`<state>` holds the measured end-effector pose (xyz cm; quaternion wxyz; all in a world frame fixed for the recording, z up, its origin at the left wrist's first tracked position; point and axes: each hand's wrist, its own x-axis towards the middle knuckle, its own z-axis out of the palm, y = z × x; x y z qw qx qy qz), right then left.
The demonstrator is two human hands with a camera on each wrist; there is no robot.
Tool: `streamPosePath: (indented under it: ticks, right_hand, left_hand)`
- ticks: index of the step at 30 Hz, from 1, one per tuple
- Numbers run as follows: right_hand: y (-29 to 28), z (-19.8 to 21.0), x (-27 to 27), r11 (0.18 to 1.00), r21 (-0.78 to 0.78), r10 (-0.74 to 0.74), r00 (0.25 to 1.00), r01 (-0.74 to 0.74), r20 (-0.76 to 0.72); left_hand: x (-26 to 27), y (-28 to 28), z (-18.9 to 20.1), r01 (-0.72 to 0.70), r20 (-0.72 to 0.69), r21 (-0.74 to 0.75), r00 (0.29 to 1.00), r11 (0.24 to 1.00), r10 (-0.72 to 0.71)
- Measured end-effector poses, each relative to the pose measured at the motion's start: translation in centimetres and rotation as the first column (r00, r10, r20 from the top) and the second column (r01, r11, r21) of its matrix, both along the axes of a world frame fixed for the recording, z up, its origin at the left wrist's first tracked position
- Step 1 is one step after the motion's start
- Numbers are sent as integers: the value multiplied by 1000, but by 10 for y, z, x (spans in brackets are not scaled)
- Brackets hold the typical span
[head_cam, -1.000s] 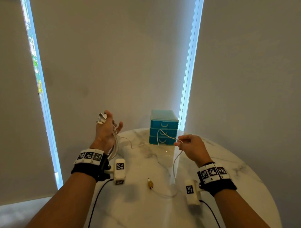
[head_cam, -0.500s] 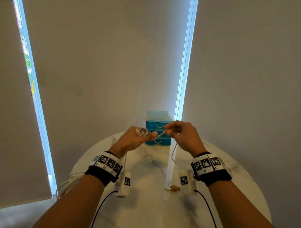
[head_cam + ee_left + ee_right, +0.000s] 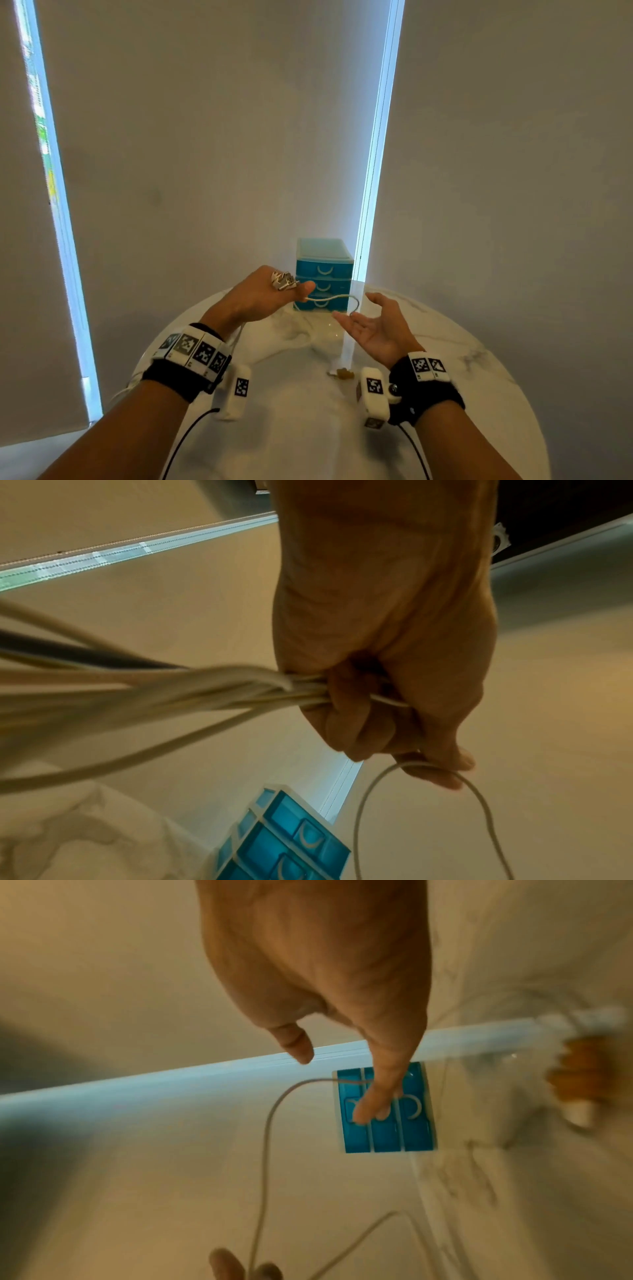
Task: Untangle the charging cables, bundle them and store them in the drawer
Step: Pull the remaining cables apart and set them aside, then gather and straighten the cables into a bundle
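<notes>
My left hand (image 3: pixel 274 294) is raised over the marble table (image 3: pixel 479 359) and grips a bundle of white charging cables (image 3: pixel 212 688); silver plug ends (image 3: pixel 283 281) stick out above its fingers. One thin white cable (image 3: pixel 329 298) arcs from its thumb to the right and drops toward the table. My right hand (image 3: pixel 373 325) hovers palm-up beside that loop, fingers spread, holding nothing. In the right wrist view the cable (image 3: pixel 270 1123) hangs left of the right hand's fingers (image 3: pixel 373 1104). The blue three-drawer box (image 3: pixel 323 274) stands at the table's far edge, drawers closed.
A small orange-tipped plug (image 3: pixel 342 373) lies on the table between my wrists. More cable loops hang off the table's left edge (image 3: pixel 126 387). Grey blinds with bright window slits stand behind the table.
My right hand has let go of the cable, opened and dropped back to the right. My left hand stayed up with the bundle and now pinches the loose strand.
</notes>
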<state>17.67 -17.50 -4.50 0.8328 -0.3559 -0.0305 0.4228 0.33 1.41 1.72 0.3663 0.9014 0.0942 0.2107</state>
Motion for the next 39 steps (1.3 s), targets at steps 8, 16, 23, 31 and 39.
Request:
streamPosePath:
  ticks: [8,16,23,31,39]
  right_hand:
    - [20,17,22,888,-117,-389,861,445,327]
    - [125,68,-72,905,-421,375,355,59,856]
    - [117,37,-78,954,-252,162,430,161,888]
    - [67,-12,-62,983,-168,108,498,77,860]
    - [34,-16,-30,988,-89,23,439,129,898]
  left_hand:
    - [-24,5,16,-2,-79,93,997,996,9]
    - [-84,41,55,-521,522,-165,674,837,523]
    - [-119,57,37,-444,479,-311,690,840,542]
    - [-52,38,-15,-281,232,-327,902,902,365]
    - [36,1,-77,-155,23,-261,986,953,167]
